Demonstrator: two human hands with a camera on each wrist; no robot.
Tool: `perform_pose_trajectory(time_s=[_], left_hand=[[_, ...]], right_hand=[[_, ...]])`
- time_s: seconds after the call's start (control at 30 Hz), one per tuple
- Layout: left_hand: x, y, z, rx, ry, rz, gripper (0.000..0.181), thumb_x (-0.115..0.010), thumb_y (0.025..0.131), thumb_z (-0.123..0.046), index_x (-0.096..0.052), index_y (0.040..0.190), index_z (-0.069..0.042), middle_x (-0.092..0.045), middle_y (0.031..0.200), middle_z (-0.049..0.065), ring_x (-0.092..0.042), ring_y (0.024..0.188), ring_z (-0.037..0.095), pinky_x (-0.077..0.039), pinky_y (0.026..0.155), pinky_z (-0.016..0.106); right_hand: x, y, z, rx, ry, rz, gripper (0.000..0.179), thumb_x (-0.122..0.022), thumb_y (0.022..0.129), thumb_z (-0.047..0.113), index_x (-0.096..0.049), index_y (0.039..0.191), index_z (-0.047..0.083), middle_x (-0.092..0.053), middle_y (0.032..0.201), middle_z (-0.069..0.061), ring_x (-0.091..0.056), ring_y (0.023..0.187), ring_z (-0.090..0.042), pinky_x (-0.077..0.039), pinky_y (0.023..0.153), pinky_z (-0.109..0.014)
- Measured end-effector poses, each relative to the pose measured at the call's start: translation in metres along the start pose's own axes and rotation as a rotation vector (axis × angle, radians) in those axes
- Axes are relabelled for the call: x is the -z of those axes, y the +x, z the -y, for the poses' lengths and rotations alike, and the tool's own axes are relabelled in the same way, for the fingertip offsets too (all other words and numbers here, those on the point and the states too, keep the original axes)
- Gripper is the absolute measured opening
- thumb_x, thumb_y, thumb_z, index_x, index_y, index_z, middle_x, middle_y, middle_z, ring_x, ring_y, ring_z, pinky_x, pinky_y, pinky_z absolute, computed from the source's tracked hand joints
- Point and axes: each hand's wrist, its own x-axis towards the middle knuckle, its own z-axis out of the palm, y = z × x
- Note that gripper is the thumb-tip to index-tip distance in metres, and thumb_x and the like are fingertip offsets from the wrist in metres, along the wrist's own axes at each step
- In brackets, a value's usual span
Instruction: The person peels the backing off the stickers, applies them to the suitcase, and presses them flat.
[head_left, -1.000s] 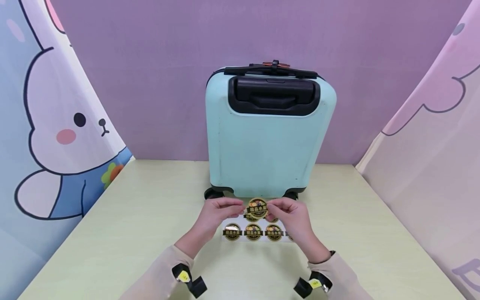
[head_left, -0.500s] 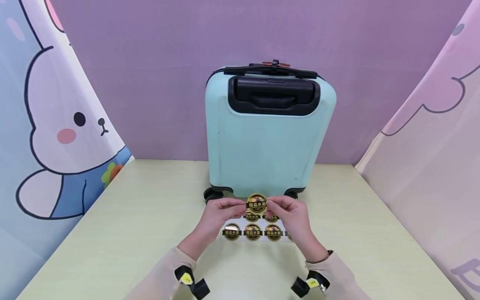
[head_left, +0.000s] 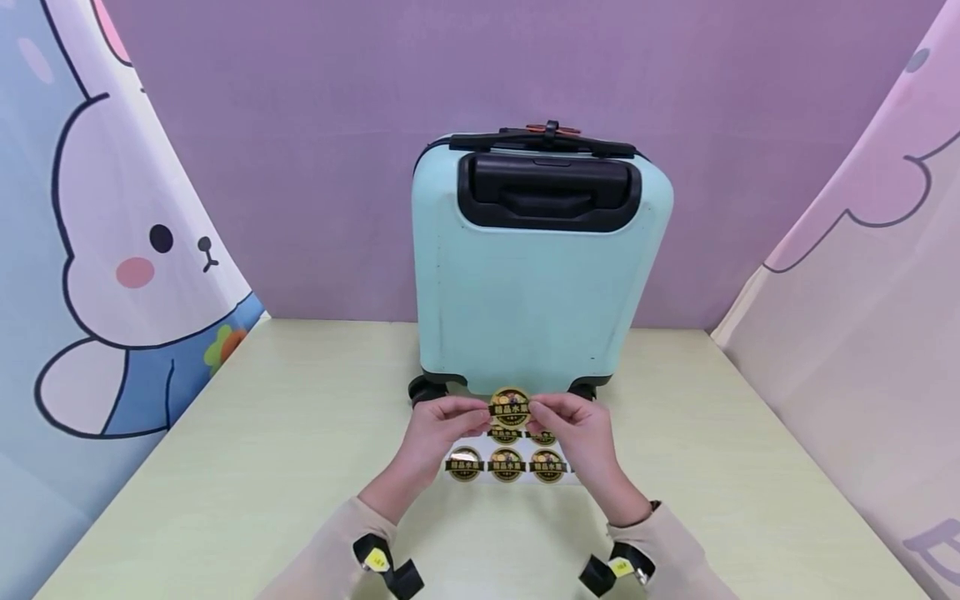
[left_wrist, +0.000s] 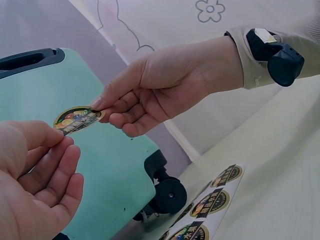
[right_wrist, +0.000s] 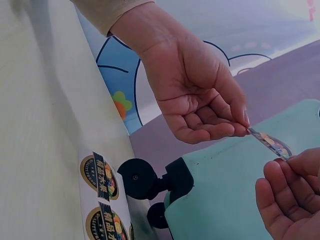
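A round black-and-gold sticker (head_left: 510, 408) is held up between both hands, above the table and in front of the suitcase's lower edge. My left hand (head_left: 444, 429) pinches its left edge between thumb and forefinger. The opposite edge is pinched by my right hand (head_left: 581, 433). In the left wrist view the sticker (left_wrist: 77, 120) is tilted, its printed face showing. Below the hands a white sheet of similar stickers (head_left: 480, 477) lies on the table; the right hand covers part of it. The right wrist view shows the sheet (right_wrist: 90, 200) near a suitcase wheel.
A mint-green suitcase (head_left: 525, 308) stands upright behind the hands, with a black handle recess (head_left: 550, 192) and black wheels (head_left: 426, 389). It stands on a pale table (head_left: 322, 375). Behind is a purple backdrop (head_left: 315, 167), with printed cloth on both sides.
Both hands have shifted slightly left with the sticker, which has risen a little and now faces the head camera more squarely. The suitcase and sheet stay where they were.
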Motion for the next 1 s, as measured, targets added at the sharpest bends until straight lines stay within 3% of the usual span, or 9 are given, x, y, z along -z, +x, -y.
perform_pose_trajectory(time_s=[0.67,1.0], left_hand=[[0.000,0.011,-0.008,-0.032,-0.030,-0.119,0.012,-0.067,0.090,0.003,-0.070,0.098,0.011,-0.071,0.082,0.006,-0.069,0.075,0.013,-0.059,0.077,0.028],[0.000,0.019,-0.019,-0.048,-0.051,-0.152,0.010,-0.068,0.088,0.005,-0.071,0.096,0.010,-0.071,0.083,0.006,-0.069,0.074,0.014,-0.059,0.077,0.028]], right_hand=[[-0.005,0.012,0.002,0.004,0.060,0.053,0.016,-0.066,0.092,-0.003,-0.067,0.101,-0.016,-0.072,0.076,-0.002,-0.070,0.067,-0.013,-0.061,0.075,-0.032],[-0.007,0.023,0.005,0.033,0.083,0.037,0.019,-0.068,0.093,0.001,-0.068,0.102,-0.015,-0.073,0.079,-0.007,-0.071,0.069,-0.018,-0.060,0.082,-0.034]])
